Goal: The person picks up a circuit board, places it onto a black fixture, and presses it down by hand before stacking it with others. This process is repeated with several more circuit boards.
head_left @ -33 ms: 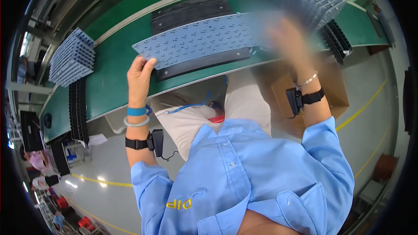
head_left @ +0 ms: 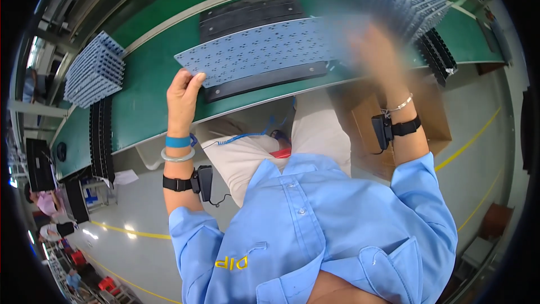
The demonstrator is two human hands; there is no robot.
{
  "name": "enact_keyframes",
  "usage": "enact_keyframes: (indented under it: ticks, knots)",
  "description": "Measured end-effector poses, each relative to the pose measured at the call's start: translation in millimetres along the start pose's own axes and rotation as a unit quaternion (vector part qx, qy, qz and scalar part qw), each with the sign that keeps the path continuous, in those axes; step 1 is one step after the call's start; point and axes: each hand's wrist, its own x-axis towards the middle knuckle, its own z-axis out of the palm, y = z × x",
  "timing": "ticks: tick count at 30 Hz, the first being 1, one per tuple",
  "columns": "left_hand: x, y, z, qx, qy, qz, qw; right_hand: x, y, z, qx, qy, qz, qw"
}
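Observation:
A long pale blue circuit board (head_left: 253, 50) with rows of small dark marks lies tilted across a black fixture (head_left: 270, 81). At its near left corner, my left hand (head_left: 184, 87) is closed on the edge, thumb against fingertips. My right hand (head_left: 379, 50) is over by the board's right end. Motion and a blurred patch smear its fingers, so I cannot make out whether it grips the board. Beyond that hand rises a tall stack of similar boards (head_left: 419, 3), partly lost in the blur.
Another stack of boards (head_left: 95, 70) stands on the left of the green bench (head_left: 140, 95). Black slotted racks (head_left: 101, 141) lie at the left, with another rack (head_left: 436, 53) at the right. Below the bench's right side is a cardboard box (head_left: 371, 129). A blue coiled cord (head_left: 242, 135) hangs near my knees.
The bench and the things on it appear shifted slightly to the right in view. My left hand keeps its hold on the board's corner; my right hand stays blurred near the other end.

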Motion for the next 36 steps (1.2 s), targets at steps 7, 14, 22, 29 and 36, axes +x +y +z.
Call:
enact_keyframes:
  ticks: [7,14,22,29,36]
  knots:
    - [3.7,8.3,0.1,0.021,-0.037,-0.005,0.999,7.0,17.0,-2.4,-0.009,-0.001,-0.090,0.996]
    - [18.9,12.0,0.3,0.074,-0.073,0.057,0.993,19.8,5.0,-11.6,-0.053,-0.065,-0.006,0.996]
    - [43.7,-3.1,-4.5,0.183,-0.145,-0.003,0.972,23.4,-19.3,-0.4,-0.027,-0.072,0.140,0.987]
    - [43.1,-4.5,-2.3,-0.038,-0.116,-0.170,0.978,32.4,-21.9,0.4,-0.017,-0.051,0.082,0.995]
    - [22.9,21.2,-18.6,-0.317,0.023,-0.105,0.942,67.0,-31.9,24.1,-0.020,-0.055,-0.049,0.997]
